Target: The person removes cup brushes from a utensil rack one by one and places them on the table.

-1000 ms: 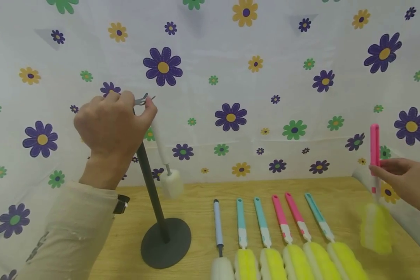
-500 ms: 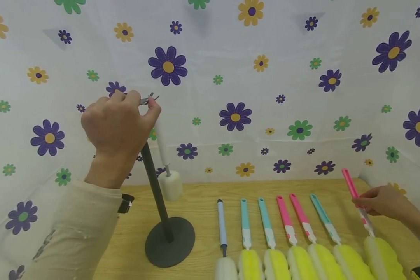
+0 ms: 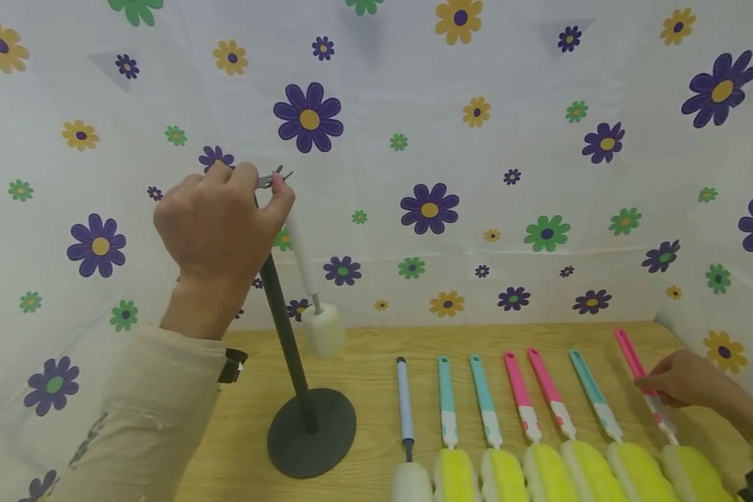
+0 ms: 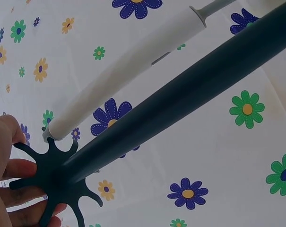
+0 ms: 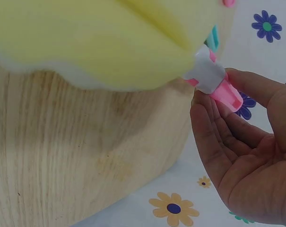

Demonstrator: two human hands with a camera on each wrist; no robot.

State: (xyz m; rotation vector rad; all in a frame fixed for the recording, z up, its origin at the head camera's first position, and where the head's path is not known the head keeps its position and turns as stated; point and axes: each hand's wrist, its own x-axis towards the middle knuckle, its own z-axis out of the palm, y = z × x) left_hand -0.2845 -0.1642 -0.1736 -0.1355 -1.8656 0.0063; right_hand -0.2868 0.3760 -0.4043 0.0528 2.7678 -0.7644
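Observation:
My left hand [image 3: 219,223] holds the top of a dark upright stand [image 3: 285,341]. In the left wrist view its fingers curl round the arms of the hook wheel [image 4: 50,175]. From one hook hangs a white-handled sponge brush [image 4: 128,71], its pale sponge head pointing down beside the pole. At the right, my right hand [image 3: 696,380] pinches the pink handle of a sponge cleaning brush [image 3: 627,348] between thumb and fingers. That brush's yellow-and-white head [image 5: 105,42] lies low at the table, at the right end of a row of brushes.
Left of the held brush lie several more sponge brushes: a teal one [image 3: 586,380], pink ones [image 3: 544,380], other teal ones [image 3: 445,390] and a blue-handled one [image 3: 404,401]. The stand's round base [image 3: 312,446] sits on the wooden table [image 3: 376,348]. A flowered sheet [image 3: 376,104] hangs behind.
My right hand has brought the pink brush down and left, from upright in the air to the right end of the row. My left hand keeps its hold on the stand.

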